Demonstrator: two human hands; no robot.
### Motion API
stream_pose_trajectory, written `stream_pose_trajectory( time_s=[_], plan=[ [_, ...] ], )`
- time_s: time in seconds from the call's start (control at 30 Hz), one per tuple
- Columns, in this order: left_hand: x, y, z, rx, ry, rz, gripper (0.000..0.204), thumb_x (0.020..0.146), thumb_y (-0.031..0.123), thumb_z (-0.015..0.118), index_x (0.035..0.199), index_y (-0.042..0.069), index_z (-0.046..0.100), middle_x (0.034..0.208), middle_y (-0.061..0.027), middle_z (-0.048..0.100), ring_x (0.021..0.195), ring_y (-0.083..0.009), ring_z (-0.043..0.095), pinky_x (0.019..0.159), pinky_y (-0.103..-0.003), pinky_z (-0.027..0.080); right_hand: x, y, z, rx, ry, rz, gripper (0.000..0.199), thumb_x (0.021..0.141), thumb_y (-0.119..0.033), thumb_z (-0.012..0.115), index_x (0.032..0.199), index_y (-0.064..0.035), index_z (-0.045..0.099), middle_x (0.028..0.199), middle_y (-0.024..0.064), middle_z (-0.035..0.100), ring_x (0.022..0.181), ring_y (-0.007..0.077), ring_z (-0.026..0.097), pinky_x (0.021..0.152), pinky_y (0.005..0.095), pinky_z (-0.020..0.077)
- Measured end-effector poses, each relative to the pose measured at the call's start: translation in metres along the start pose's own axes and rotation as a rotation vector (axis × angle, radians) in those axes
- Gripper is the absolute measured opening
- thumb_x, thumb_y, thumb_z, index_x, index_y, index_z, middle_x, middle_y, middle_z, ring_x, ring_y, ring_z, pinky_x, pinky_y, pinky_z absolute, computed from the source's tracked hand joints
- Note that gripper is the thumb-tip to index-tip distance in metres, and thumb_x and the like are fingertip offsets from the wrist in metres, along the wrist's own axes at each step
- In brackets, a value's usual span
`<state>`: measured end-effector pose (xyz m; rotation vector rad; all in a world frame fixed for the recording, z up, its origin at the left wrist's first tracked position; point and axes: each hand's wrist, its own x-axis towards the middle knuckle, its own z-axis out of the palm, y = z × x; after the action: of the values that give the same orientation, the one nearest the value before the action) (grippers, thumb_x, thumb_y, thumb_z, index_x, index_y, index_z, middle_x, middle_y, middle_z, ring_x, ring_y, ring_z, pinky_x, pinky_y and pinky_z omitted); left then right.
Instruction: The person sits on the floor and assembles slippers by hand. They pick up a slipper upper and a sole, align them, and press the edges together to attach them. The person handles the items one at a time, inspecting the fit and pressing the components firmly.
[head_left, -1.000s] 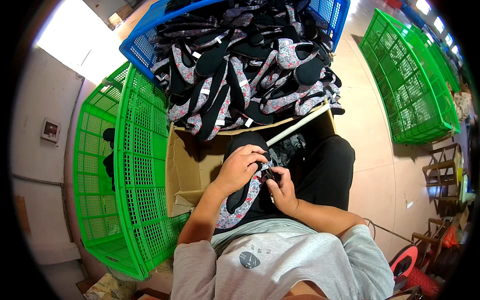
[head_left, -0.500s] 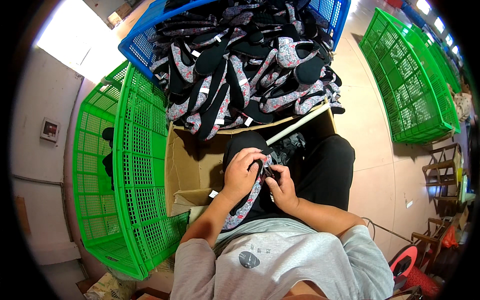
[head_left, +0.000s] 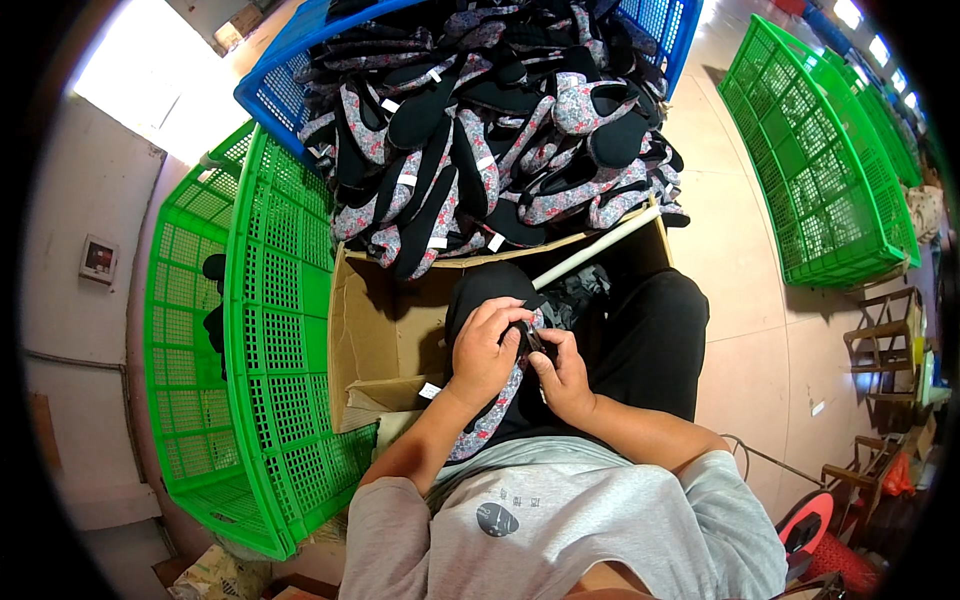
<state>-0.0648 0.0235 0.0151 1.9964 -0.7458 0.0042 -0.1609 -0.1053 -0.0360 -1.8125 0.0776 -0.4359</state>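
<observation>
A floral grey-and-red cloth shoe (head_left: 483,427) with dark lining lies over my lap, its heel or toe end toward my shirt. My left hand (head_left: 485,352) is closed around its far part, fingers curled over the top and thumb pressing the edge. My right hand (head_left: 566,378) is at the shoe's right side, thumb and forefinger pinched on a small dark tool (head_left: 533,342) against the shoe opening. Fingers hide most of that tool, so its kind is unclear. Beyond my knees, many similar floral shoes (head_left: 480,165) are heaped with black soles and small white tags.
A blue crate (head_left: 275,90) holds the heap, which spills over a cardboard box (head_left: 365,320) before me. A pale pole (head_left: 598,248) crosses that box beside crumpled black plastic (head_left: 585,292). Green crates (head_left: 285,350) stand at left, another green crate (head_left: 815,160) at right.
The dark tool at my right fingertips shows more plainly, and my right fingers have shifted slightly along the shoe's edge. My left hand keeps its grip, with its thumb moved a little.
</observation>
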Motion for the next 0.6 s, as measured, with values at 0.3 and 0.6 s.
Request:
stream_pose_trajectory(
  time_s=[0.3, 0.6],
  plan=[
    [0.0001, 0.0009, 0.0015, 0.003, 0.008, -0.003, 0.024, 0.080, -0.001, 0.061, 0.100, 0.008, 0.068, 0.111, -0.0115, 0.064, 0.104, -0.0321, 0.060, 0.090, -0.039, 0.049, 0.0028, -0.0007, -0.0001, -0.032, 0.011, -0.025, 0.032, 0.098, -0.020, 0.059, 0.119, 0.0011, 0.048, 0.098, 0.0196, 0.062, 0.086, 0.0318, 0.067, 0.077, 0.0371, 0.0514],
    [-0.0006, 0.0006, 0.0033, 0.029, 0.014, 0.003, 0.024, 0.079, -0.001, 0.060, 0.101, 0.008, 0.068, 0.111, -0.0118, 0.064, 0.103, -0.0325, 0.060, 0.090, -0.039, 0.049, 0.0024, 0.0008, -0.0002, 0.055, -0.023, 0.053, 0.028, 0.098, -0.017, 0.058, 0.117, 0.0000, 0.049, 0.095, 0.0187, 0.062, 0.082, 0.0313, 0.067, 0.072, 0.0366, 0.0521]
  ],
)
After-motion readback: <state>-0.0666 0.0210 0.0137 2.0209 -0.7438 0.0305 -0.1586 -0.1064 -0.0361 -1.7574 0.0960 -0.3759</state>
